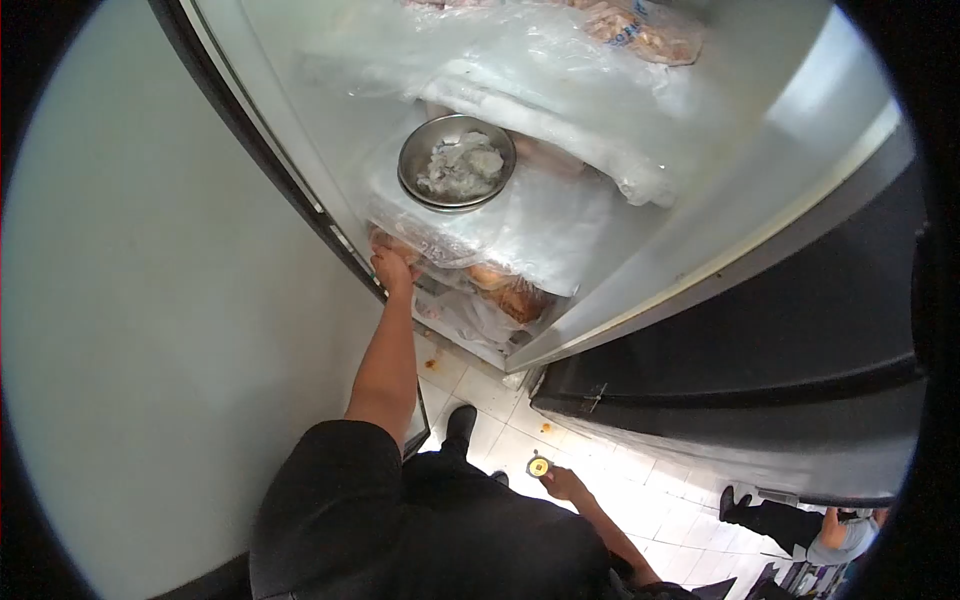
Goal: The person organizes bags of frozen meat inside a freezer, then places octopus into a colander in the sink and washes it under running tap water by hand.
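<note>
Bagged food (394, 238) by the left hand, below the steel bowl (428, 145)

So the left hand (392, 270) was in the frosty cabinet (680, 240), below and a bit left of the bowl. Its fingers were bent against the bag's plastic, but the tips were tucked out of sight, so I couldn't tell how far closed they were or whether they really had hold of it.

Right hand (565, 485) was easier to read: way below the bowl, outside the cabinet, fingers closed on the edge of a small round yellow-faced thing (538, 466). Dark marks on that face were too tiny to make out.

Up and right of the bowl, a clear bag (655, 42) had blue print on it, not legible to me, and the top of the frame cropped it. Whitish stuff (462, 168) sat inside the bowl, no clue what. More orange-brown food (520, 300) lay below the bowl, blurry through its plastic. Far down and right of it, another person (785, 522) was only partly visible.
</note>
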Tool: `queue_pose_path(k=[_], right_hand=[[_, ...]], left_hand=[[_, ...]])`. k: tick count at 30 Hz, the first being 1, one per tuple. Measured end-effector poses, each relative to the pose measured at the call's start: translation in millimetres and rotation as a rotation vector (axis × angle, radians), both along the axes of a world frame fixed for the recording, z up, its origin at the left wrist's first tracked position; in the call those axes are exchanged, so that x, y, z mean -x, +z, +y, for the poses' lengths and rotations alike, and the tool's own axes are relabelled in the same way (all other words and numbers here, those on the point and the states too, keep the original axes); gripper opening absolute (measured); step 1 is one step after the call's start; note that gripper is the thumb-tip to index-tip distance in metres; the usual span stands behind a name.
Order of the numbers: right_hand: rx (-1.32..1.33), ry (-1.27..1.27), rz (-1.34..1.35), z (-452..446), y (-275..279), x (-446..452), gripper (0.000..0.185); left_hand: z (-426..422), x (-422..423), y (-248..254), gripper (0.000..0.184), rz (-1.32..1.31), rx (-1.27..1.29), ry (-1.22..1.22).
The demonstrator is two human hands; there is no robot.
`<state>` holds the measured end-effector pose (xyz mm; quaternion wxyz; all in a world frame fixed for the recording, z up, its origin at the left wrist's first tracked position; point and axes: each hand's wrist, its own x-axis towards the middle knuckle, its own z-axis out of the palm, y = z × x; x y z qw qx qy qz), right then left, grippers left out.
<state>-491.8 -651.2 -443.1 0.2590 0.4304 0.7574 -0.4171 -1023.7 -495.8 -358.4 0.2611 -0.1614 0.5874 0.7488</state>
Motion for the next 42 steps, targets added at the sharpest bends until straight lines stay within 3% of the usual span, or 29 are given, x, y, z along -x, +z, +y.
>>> queue_pose_path(k=[2, 3, 5, 8, 10, 14, 19, 21, 23, 24, 25, 27, 29, 32, 34, 35, 36, 37, 38, 42], right_hand=[[-0.007, -0.022, -0.225, -18.2, -1.7, -42.0, 0.038], [-0.016, -0.009, -0.317, -24.5, -6.2, -62.8, 0.038], [-0.059, -0.05, -0.32, -40.4, -43.9, -110.9, 0.038], [-0.028, -0.269, -0.284, -43.0, -14.7, -116.9, 0.039], [-0.077, -0.337, -0.225, -45.5, -14.0, -115.3, 0.038], [-0.189, -0.456, -0.064, -40.7, -7.8, -108.6, 0.037], [-0.324, -0.237, -0.01, -47.3, -106.4, -147.1, 0.04], [-0.294, -0.106, -0.034, -52.6, -98.9, -151.9, 0.041], [-0.311, -0.138, -0.082, -68.3, -123.7, -169.8, 0.041], [-0.279, -0.206, -0.137, -76.4, -103.8, -166.7, 0.041], [-0.136, -0.641, -0.13, -86.4, -25.0, -140.3, 0.041], [-0.264, -0.366, -0.12, -103.3, -40.8, -157.9, 0.041], [-0.16, -0.379, -0.208, -108.8, -36.1, -161.5, 0.041], [-0.043, -0.434, -0.328, -103.8, -33.0, -164.1, 0.043], [0.009, -0.489, -0.306, -98.9, -59.1, -179.7, 0.046], [-0.054, -0.603, -0.195, -97.6, -70.5, -185.0, 0.031], [-0.192, -0.531, -0.038, -96.0, -101.9, -199.8, 0.029], [-0.143, -0.47, -0.123, -81.4, -110.3, -193.9, 0.026], [-0.271, -0.3, 0.163, -74.1, -101.2, -190.2, 0.025], [-0.309, -0.309, 0.232, -44.8, -89.7, -155.5, 0.024]], left_hand=[[-7.8, 11.7, -31.9, 0.058, 0.081, 0.214, -0.289], [-8.9, 19.6, -39.5, 0.058, 0.09, 0.204, -0.295], [-16.9, 31.1, -46.7, 0.058, 0.067, 0.313, -0.512], [-33.3, 28.3, -15.4, 0.056, -0.069, 0.228, -0.466], [-23.0, 52.3, -52.0, 0.054, -0.035, 0.149, -0.387], [-18.9, 34.5, -46.8, 0.047, 0.003, -0.003, -0.263], [-34.9, -9.7, 5.2, 0.044, -0.005, -0.003, -0.219], [-32.9, -8.4, 12.4, 0.044, 0.028, -0.005, -0.196], [-19.8, 1.3, 3.2, 0.04, -0.01, -0.227, -0.347], [-9.3, 5.1, -5.3, 0.04, -0.004, -0.226, -0.354], [1.3, 7.8, -17.2, 0.034, 0.023, -0.182, -0.292], [7.1, 7.0, -22.2, 0.029, 0.048, -0.137, -0.217], [8.6, 6.4, -23.2, 0.035, 0.122, -0.162, -0.339], [-3.8, -1.7, 7.0, 0.041, 0.116, 0.211, -0.382], [10.7, 51.8, -61.5, 0.05, 0.427, 0.636, -0.837], [8.8, 55.4, -62.0, 0.052, 0.308, 0.528, -0.758], [-1.5, 52.7, -55.5, 0.055, 0.195, 0.424, -0.675], [-13.4, 47.3, -47.1, 0.054, 0.152, 0.319, -0.678], [-22.9, 42.9, -37.2, 0.053, 0.118, 0.203, -0.672], [-46.1, 30.7, -43.6, 0.049, 0.079, 0.131, -0.586]])
